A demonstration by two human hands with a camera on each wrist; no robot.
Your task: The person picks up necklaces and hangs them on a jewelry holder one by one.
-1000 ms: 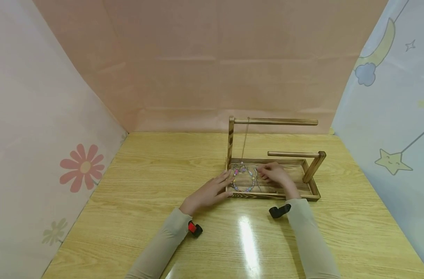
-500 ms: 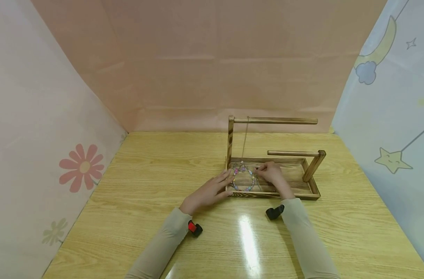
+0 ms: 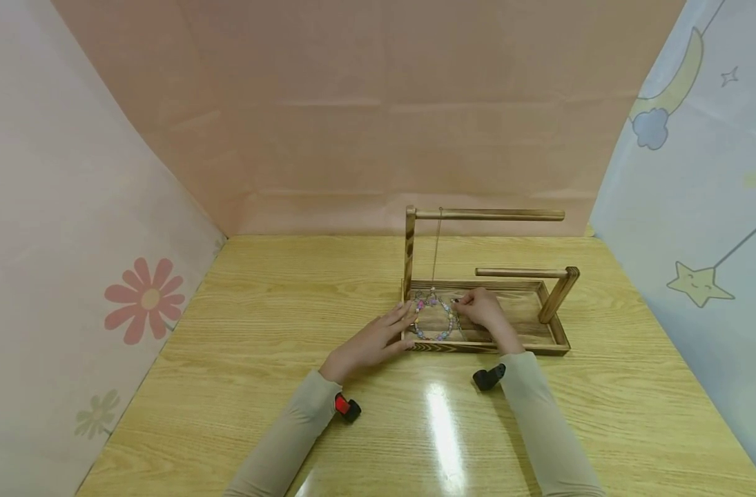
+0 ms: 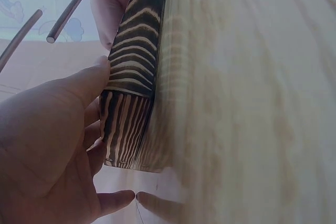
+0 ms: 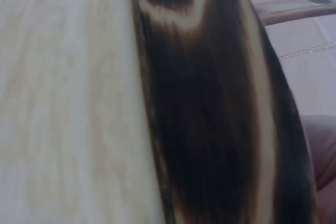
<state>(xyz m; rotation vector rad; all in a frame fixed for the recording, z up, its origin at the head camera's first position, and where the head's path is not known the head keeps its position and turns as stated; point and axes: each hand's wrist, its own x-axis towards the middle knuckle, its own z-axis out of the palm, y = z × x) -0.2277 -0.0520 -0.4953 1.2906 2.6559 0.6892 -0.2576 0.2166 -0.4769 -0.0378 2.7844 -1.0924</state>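
Observation:
A wooden jewelry stand has a long tray [image 3: 440, 348] as its base. My left hand [image 3: 374, 339] rests on the tray's left end, fingers straight and thumb at the front wall; the left wrist view shows this hand [image 4: 47, 135] beside the dark-grained corner. Inside the tray, a pastel beaded bracelet [image 3: 442, 336] forms a ring near those fingers. My right hand [image 3: 486, 312] pinches the end of a thin silvery chain [image 3: 459, 326], with a small dark bit at its fingertips. In the right wrist view the tray wall hides most of that hand [image 5: 323, 137].
A thin necklace [image 3: 436, 248] hangs from the upper bar [image 3: 496, 215] down to the tray. The lower bar [image 3: 517, 273] juts leftward from the right post [image 3: 559, 297]. Patterned sheets stand left and right, a plain pinkish one [image 3: 328, 138] behind the wooden table [image 3: 291, 283].
My right hand has shifted slightly left toward the beaded bracelet, its fingertips now at the top of the chain. The left hand stays where it was.

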